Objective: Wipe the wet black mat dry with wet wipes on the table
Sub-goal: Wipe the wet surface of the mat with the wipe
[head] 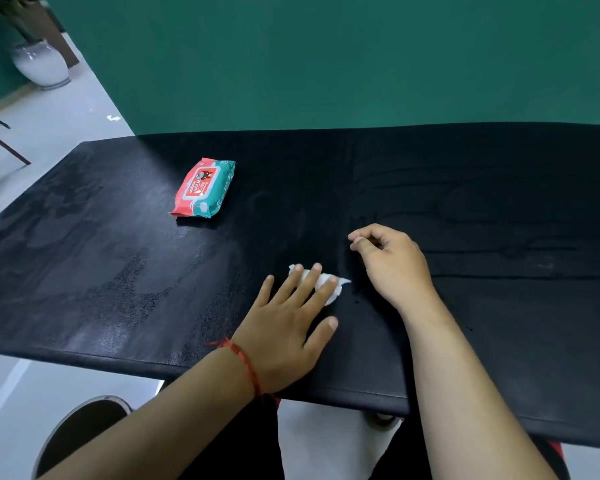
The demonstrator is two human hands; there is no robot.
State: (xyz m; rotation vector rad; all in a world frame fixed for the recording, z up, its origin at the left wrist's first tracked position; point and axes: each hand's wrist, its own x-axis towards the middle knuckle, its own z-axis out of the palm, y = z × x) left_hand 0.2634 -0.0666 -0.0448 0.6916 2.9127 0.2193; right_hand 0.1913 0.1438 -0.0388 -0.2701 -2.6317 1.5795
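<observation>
Pressing the wipe [338, 289] with spread fingers, the left hand [288, 317] lay near the lower edge of the black mat [118, 271]; the right hand [392, 265] hung loosely curled, empty.

Wet-wipes pack [203, 187] was the only raised obstacle on the black mat [101, 271], far side, left of centre. Mat lay open around it and right of the right hand [392, 265].

My left hand [284, 317] presses flat on a white wipe [329, 284] on the black mat [118, 271]; my right hand [392, 261] rests loosely curled beside it, wipes pack [205, 187] far left.
</observation>
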